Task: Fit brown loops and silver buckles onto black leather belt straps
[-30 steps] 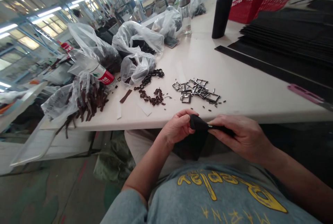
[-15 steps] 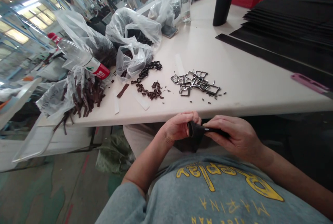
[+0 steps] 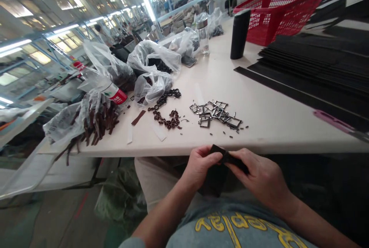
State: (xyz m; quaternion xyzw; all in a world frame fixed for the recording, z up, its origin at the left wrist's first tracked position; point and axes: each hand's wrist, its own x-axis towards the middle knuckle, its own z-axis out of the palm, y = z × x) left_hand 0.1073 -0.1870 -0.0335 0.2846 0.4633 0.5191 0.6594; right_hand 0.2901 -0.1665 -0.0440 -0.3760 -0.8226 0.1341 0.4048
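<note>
Just in front of the table edge, both hands grip a black leather belt strap [image 3: 217, 149]. My left hand [image 3: 200, 165] pinches the folded end, thumb on top. My right hand [image 3: 261, 173] is closed around the strap a little further right, fingertips almost meeting the left thumb. A dark length hangs below between the hands, hard to make out against the shadow. On the tabletop beyond lies a pile of dark metal buckles [image 3: 221, 115] with small pins scattered around it. Left of the buckles are small brown leather loops [image 3: 173, 123].
On the white table [image 3: 207, 83] stand plastic bags [image 3: 155, 58], a glass bottle [image 3: 203, 38], a black cylinder [image 3: 240, 35] and a red basket [image 3: 269, 19]. Black strips [image 3: 311, 63] are stacked at right, near a pink cutter [image 3: 333, 120]. Brown strips [image 3: 98, 119] and a tipped plastic bottle [image 3: 111, 90] lie left.
The view has tilted upward, so the table appears lower. My left thumb has moved onto the strap, and its end, curled open before, is now pressed into a fold.
</note>
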